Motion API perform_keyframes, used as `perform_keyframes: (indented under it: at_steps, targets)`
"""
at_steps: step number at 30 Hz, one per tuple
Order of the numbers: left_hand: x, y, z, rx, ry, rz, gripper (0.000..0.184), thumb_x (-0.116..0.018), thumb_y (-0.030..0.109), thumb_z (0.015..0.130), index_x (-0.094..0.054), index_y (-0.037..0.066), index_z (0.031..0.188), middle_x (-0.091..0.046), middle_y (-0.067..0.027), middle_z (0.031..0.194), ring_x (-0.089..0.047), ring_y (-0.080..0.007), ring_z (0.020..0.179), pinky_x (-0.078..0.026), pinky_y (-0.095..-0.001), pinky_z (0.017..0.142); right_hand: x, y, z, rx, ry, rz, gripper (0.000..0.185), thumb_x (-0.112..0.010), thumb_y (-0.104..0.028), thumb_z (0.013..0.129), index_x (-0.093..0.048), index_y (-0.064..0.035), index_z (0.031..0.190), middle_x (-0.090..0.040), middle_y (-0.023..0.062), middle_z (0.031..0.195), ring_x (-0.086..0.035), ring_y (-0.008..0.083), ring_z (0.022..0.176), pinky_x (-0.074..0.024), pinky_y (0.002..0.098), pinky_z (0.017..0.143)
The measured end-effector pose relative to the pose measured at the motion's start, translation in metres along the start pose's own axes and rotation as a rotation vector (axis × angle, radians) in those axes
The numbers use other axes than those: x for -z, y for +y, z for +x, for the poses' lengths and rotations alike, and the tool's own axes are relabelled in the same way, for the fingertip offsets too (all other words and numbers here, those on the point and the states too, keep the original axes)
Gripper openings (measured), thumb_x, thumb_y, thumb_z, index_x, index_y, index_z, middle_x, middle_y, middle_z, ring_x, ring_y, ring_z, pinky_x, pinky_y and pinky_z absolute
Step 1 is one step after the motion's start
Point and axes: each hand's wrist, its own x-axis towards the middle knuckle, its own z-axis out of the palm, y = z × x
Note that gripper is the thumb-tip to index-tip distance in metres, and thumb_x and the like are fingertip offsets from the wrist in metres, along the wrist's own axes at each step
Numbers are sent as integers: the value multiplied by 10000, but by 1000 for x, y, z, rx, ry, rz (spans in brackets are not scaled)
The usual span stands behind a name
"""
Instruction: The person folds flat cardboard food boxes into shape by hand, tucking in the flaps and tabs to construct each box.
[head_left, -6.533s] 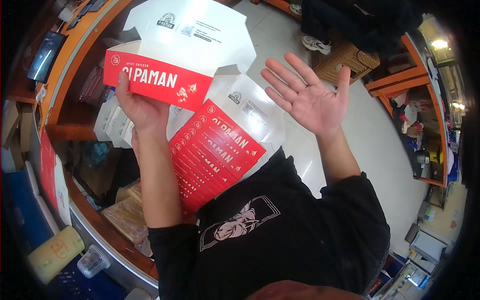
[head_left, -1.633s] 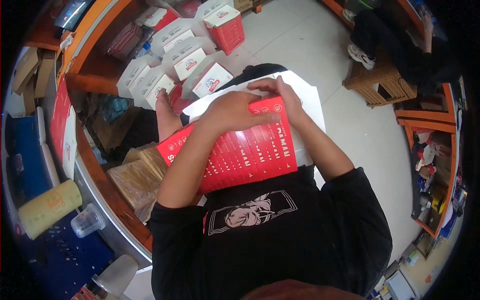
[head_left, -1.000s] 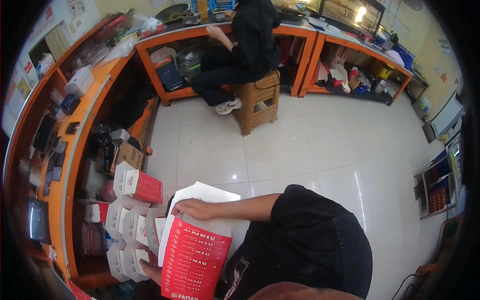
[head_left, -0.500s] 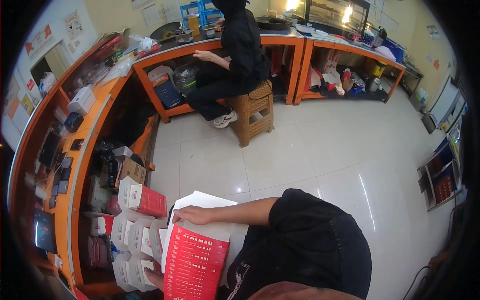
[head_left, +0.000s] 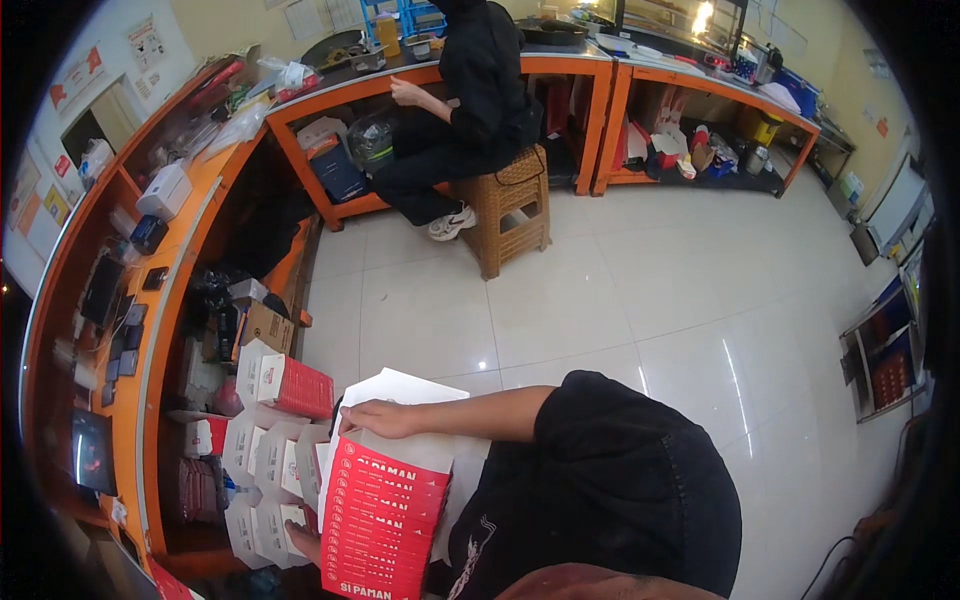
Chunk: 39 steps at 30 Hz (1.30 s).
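Right hand (head_left: 385,418): since the earliest frame it has come from open and apart to the top end of the red carton stack (head_left: 385,520); grip narrow, fingers curled over the upper white flaps.
Left hand (head_left: 303,541): beside the stack's lower left edge, below the right hand; mostly hidden, so I cannot tell how closed its grip is.
Carton stack: just below the right hand, against the person's front; red faces overlap in a row, "SI PAMAN" printed on them; white flaps stand open.
White-flapped cartons (head_left: 271,462): left of both hands, grouped close together; their insides cannot be made out.
Red-sided cartons (head_left: 303,388): up and left of the right hand, nested into one another.
Brown box (head_left: 265,333): farther up-left of the grip; contents unclear.
Clear bag (head_left: 372,143): well beyond the grip, under the far counter (head_left: 602,125); something green shows inside.
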Motion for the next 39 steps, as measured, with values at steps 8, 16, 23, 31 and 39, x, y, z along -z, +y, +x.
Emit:
perform_keyframes:
  at_steps: [8, 16, 23, 31, 39]
  targets:
    - [68, -2, 56, -27, 234, 78, 382, -634, 305, 1007, -657, 100, 1328, -665, -117, 1325, -662, -251, 1147, -522, -350, 958, 4, -7, -3, -3, -15, 78, 725, -192, -489, 1120, -681, 45, 1157, -688, 173, 1177, -627, 264, 1148, -430, 378, 1093]
    - [158, -2, 98, -81, 477, 127, 363, -632, 299, 1008, -673, 128, 1325, -677, -99, 1323, -675, -239, 1137, -535, -336, 942, 3, 12, 9, -16, 23, 151, 776, -207, -576, 1093, -692, 28, 1128, -687, 157, 1143, -632, 256, 1115, -450, 378, 1061]
    - [276, -9, 110, -177, 745, 199, 350, -630, 294, 1008, -688, 153, 1323, -687, -83, 1320, -688, -229, 1129, -547, -324, 929, 7, -2, 16, 232, 272, -56, 423, -352, -247, 1066, -699, -6, 1062, -695, 136, 1080, -631, 259, 1052, -459, 380, 1001]
    - [270, 104, 23, -334, 681, -523, 358, -620, 240, 1025, -683, -38, 1242, -721, -116, 1151, -692, -184, 1019, -561, -298, 895, -30, -184, 32, 940, 5, -554, 447, -796, -110, 797, -635, -47, 1208, -612, 185, 1299, -561, 383, 1258, -425, 491, 1069]
    - [173, 73, -2, 201, -238, -1528, 460, -560, 298, 1036, -570, -56, 1328, -667, -210, 1270, -689, -269, 1114, -551, -376, 975, -78, -206, 23, 1064, -109, -891, 616, -836, -86, 698, -636, -89, 1281, -543, 212, 1443, -475, 416, 1400, -394, 594, 1120]
